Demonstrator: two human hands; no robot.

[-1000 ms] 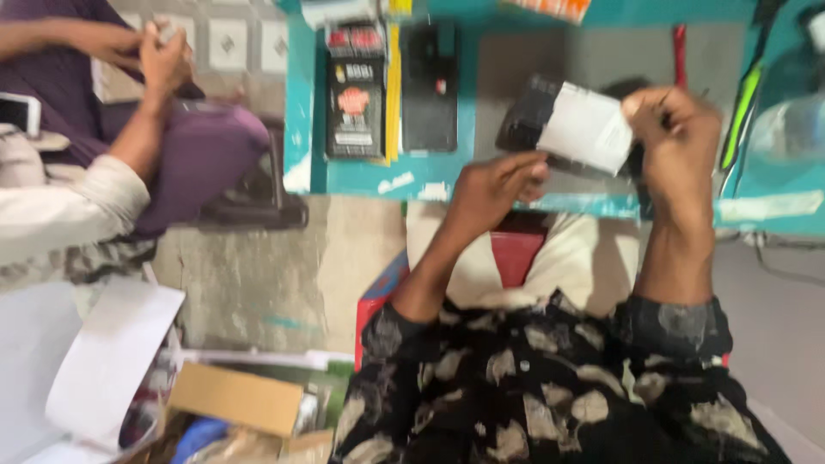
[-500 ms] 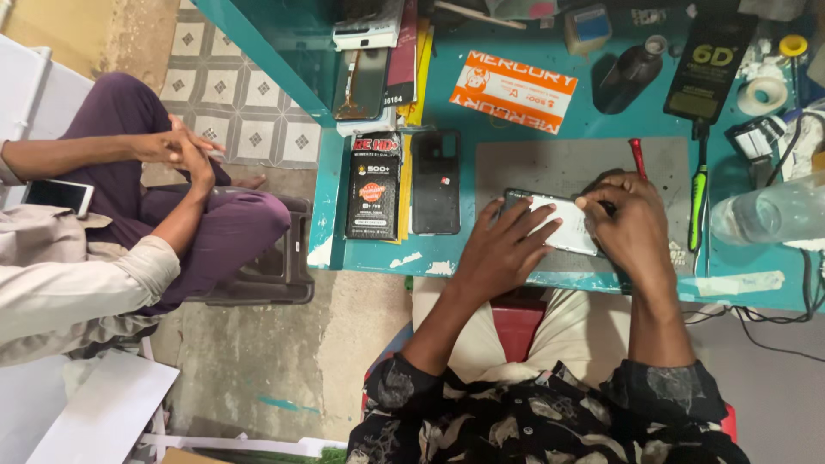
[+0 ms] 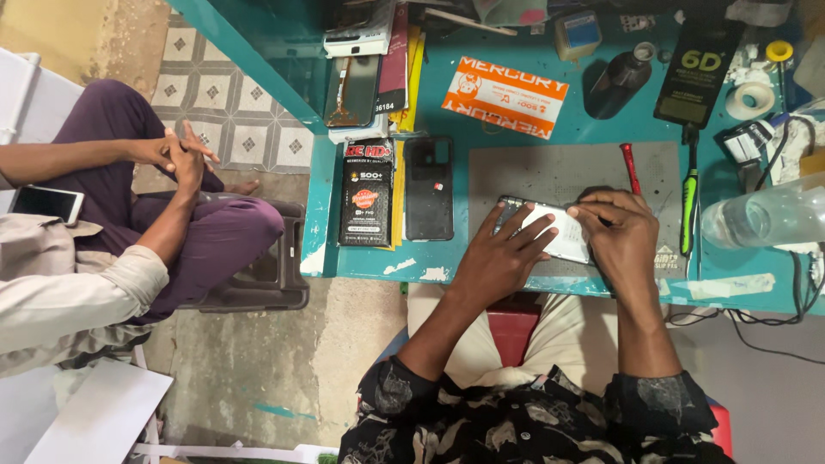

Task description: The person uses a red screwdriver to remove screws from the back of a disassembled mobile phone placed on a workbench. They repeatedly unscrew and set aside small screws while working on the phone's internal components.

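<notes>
Phone with a pale back lies flat on the grey mat on the teal worktop, right under both hands. From the head view, the left hand rests on the phone's left half with its fingers spread wide and flat, pressing down and gripping nothing. The right hand sits on the phone's right end with its fingers curled in tight; whether it pinches a small tool or only the phone's edge is hidden. A red tool lies just past the right hand, and a green tool lies to its right. A black phone cover lies to the left of the left hand. I think the phone could slide or scratch if the right hand pushes too hard while the left hand lets up.
</notes>
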